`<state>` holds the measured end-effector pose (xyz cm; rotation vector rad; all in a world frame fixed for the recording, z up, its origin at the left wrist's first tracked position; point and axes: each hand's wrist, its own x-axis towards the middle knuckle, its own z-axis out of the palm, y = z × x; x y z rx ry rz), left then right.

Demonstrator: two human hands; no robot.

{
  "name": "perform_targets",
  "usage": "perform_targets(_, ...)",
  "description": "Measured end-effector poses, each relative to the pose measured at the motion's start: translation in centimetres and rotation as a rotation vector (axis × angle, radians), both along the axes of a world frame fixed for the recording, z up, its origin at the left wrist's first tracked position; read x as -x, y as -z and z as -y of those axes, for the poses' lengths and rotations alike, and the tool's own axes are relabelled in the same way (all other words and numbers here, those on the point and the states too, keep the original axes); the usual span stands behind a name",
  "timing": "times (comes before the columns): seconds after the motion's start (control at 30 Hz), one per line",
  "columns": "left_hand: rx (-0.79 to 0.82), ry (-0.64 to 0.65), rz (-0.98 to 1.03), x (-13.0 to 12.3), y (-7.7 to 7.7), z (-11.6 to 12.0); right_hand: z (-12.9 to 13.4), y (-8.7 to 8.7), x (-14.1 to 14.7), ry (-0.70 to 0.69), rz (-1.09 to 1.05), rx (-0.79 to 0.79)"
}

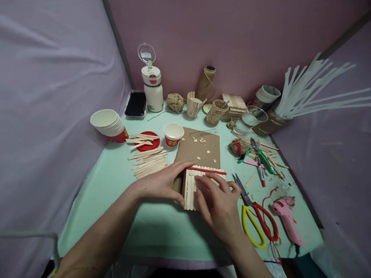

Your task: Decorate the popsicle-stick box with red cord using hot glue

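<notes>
A box-like piece of pale wooden sticks (189, 193) stands near the table's front, with a red cord (207, 170) across its top edge. My left hand (166, 183) is spread round its left side, thumb at the lower left corner and fingers at the upper left. Over the right part of the sticks is my right hand (218, 199), its fingers bent and close together on the surface. Whether its fingertips pinch anything small is hidden. Behind the piece lies a brown board (199, 152) with several small pale wooden bits on it.
Scissors (252, 206) and a pink glue gun (286, 222) lie at the right, near green-handled pliers (265, 160). Loose sticks (150, 164) and a paper cup (173, 134) are at the left. A white bottle (153, 94) and twine ball (175, 102) stand behind.
</notes>
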<state>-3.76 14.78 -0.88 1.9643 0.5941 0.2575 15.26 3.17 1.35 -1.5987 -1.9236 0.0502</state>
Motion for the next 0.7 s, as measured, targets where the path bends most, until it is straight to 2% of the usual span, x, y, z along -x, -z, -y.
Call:
perform_targets(0.4, 0.033, -0.009, -0.002, -0.17, -0.49, 0.03, 0.00, 0.13, -0.09, -0.005, -0.011, 0.010)
perform_targets(0.7, 0.042, -0.014, 0.019, -0.07, -0.13, 0.04, -0.05, 0.10, -0.11, -0.011, 0.027, 0.012)
